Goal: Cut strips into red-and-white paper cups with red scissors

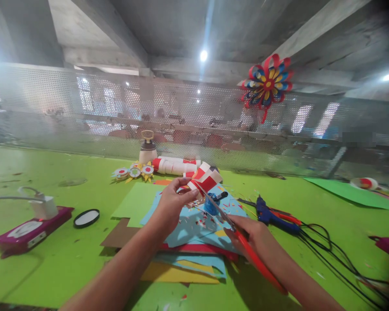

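My left hand (pixel 175 201) holds a red and white paper cup (pixel 208 181) whose side is cut into flaps that spread outward. In my right hand (pixel 251 235) is a pair of scissors (pixel 251 255) with red handles. Their blades point up and left, reaching the cup's edge; whether they touch it I cannot tell. Below both hands lie light blue paper sheets (pixel 184 231) strewn with small scraps. A blue object with a black top (pixel 212 203) stands on these sheets, just behind the scissor blades.
At right lies a blue glue gun (pixel 275 218) with black cables. A purple power strip (pixel 35 231) and a round black-rimmed lid (pixel 86 218) are at left. Stacked paper cups (pixel 176 166), flower-like pieces (pixel 134 172) and a spray bottle (pixel 148 149) stand behind, before a perforated metal screen (pixel 188 125).
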The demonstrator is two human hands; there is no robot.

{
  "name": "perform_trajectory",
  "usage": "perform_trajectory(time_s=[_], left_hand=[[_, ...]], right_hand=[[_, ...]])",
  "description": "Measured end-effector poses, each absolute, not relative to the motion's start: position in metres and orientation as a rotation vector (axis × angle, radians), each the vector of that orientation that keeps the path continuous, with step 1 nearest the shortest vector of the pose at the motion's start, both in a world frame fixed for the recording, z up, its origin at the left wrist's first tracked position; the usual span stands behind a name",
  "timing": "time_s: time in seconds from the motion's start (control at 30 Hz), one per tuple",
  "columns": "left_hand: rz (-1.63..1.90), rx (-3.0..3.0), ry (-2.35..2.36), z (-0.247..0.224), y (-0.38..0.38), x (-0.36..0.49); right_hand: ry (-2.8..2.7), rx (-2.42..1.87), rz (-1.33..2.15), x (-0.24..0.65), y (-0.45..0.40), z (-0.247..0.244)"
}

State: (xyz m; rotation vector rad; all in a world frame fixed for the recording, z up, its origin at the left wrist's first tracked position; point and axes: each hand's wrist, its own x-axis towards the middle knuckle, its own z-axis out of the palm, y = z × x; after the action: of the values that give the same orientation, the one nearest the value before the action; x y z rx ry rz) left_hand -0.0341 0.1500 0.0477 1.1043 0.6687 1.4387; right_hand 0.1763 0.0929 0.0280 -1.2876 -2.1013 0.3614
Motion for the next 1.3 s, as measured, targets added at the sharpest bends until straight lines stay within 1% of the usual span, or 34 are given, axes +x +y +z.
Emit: perform_trajectory(time_s=[0.23,0.53,0.87,1.1,1.3], left_hand=[[1.393,1.081,0.666,0.049,0.148,-0.035],[1.312,1.054,0.662,0.051,0.149,-0.038],[1.258,1.200,0.723,0.052,0.148,-0.042],[1.255,1.189,0.777,0.052,0.150,-0.041],[1.089,1.284,0.861,0.052,0.155,-0.049]], right_hand=[[-2.116,-1.274,0.337,0.178,0.090,0.033],[-2.122,-1.319,0.265,0.179,0.097,0.024],[-2.109,-1.299,0.366,0.175,0.088,0.035],[-2.151,-1.357,0.284,0.179,0.092,0.026],[-2.163,-1.456,0.307,0.184,0.100,0.018]])
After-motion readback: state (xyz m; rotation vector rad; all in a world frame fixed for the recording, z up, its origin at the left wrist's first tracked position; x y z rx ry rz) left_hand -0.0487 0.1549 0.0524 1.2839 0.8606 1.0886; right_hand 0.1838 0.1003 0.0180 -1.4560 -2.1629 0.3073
